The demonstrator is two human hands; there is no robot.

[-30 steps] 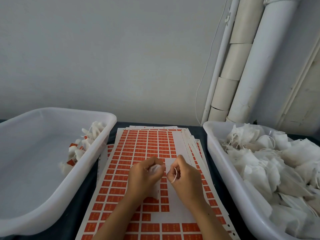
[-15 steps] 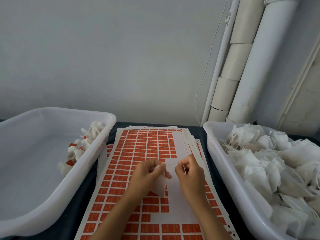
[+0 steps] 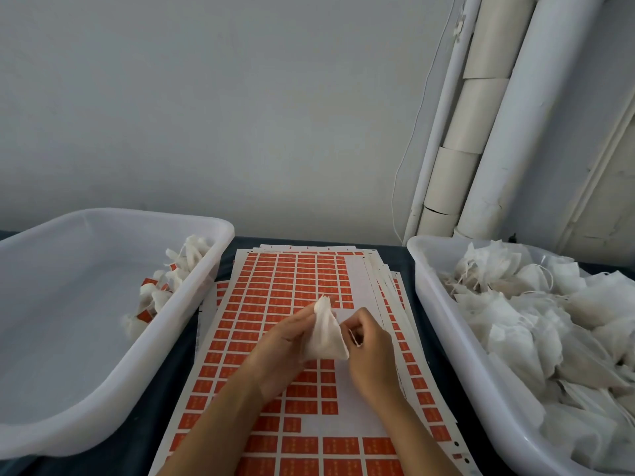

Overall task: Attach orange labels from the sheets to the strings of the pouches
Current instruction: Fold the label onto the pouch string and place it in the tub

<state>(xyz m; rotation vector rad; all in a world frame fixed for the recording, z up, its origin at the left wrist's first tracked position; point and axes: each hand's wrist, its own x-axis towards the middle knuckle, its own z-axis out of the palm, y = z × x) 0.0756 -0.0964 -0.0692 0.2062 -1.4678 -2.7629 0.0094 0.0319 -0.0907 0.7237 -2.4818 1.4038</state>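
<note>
The dark tabletop (image 3: 409, 266) shows only in narrow strips: a stack of sheets (image 3: 357, 280) of orange labels (image 3: 275, 280) fills the middle, hemmed by a white bin on the left (image 3: 220, 255) and a white bin on the right (image 3: 429, 297). The sheets' left edge runs under the left bin's rim. Both hands work over the sheets, between the bins. The left hand (image 3: 281, 341) pinches a white pouch (image 3: 324, 338) near its top, fingers curled round it. The right hand (image 3: 369, 348) is just beside the pouch, fingers curled in, pinching its thin string (image 3: 354, 338). More pouches lie in both bins.
</note>
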